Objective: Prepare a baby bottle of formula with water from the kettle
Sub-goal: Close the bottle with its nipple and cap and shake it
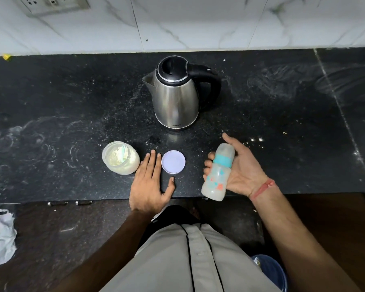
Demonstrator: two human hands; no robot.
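- Steel electric kettle, far centre on the black stone counter, lid down, spout to the left, black handle to the right; likely the heaviest item if full, rigid, body possibly hot, so best taken by the handle only.
- Baby bottle, near right, lying tilted across the right hand, cloudy white inside, teal collar and cap on; probably light plastic, stiff, smooth and a little slippery; best gripped round the body below the collar.
- Formula jar, near left, open, holding pale powder with a scoop inside; light, easily tipped, best held round the wall.
- Round lid, flat on the counter between jar and bottle; thin, light, liftable by its rim.
- Right hand palm up, fingers loosely curled under the bottle, thumb spread wide, cradling rather than clamping.
- Left hand flat on the counter between jar and lid, fingers straight, thumb just beside the lid's near edge, holding nothing.
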